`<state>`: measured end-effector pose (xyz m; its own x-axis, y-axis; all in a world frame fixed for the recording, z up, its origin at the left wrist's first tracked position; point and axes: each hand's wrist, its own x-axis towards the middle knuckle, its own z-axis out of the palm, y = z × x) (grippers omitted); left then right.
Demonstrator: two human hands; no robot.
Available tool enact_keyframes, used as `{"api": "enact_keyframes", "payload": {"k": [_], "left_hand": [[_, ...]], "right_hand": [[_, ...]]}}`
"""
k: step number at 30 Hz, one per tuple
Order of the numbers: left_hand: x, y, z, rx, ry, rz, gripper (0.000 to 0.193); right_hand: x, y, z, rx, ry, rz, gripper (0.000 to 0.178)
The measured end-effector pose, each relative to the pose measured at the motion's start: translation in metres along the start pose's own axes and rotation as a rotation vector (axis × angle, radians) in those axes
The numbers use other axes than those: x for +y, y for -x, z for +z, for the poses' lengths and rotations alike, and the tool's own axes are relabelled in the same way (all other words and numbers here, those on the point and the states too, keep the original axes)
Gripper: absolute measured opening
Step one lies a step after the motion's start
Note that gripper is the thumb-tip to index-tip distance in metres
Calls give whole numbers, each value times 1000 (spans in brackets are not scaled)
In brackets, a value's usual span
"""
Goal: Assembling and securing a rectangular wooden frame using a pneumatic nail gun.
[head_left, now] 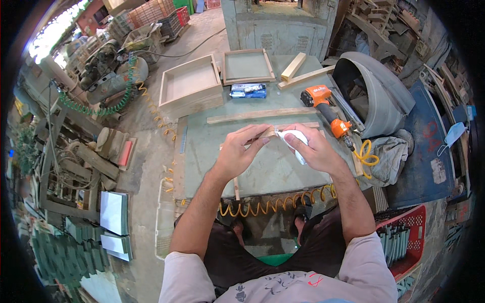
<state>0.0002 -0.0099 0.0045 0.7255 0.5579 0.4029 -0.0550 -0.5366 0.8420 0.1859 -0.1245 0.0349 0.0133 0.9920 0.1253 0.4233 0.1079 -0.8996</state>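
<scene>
Holding white squeeze bottle (pixel 299 135), clamped in right hand (pixel 317 152), near wooden strip (pixel 269 132) pinched in left hand (pixel 240 151); best squeezed gently, evenly.

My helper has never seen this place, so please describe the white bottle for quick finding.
Find the greenish worktable. Above it, the right grip holds the white bottle, narrow end toward the left grip. Its white colour separates it from the orange tool to its right.
</scene>
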Motion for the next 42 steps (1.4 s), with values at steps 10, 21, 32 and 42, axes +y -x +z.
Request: {"api": "enact_keyframes", "payload": {"k": [10, 21, 32, 42], "left_hand": [[3, -2, 1, -24, -43, 69, 30], [9, -2, -1, -66, -154, -87, 33], [-7, -1, 9, -62, 326, -183, 31], [-3, -1, 7, -95, 541, -252, 32]], "right_hand": [[16, -4, 3, 126, 238, -271, 32], [6, -2, 13, 329, 782, -372, 28], [11, -4, 15, 406, 581, -454, 25], [13, -6, 14, 366, 426, -467, 26]]}}
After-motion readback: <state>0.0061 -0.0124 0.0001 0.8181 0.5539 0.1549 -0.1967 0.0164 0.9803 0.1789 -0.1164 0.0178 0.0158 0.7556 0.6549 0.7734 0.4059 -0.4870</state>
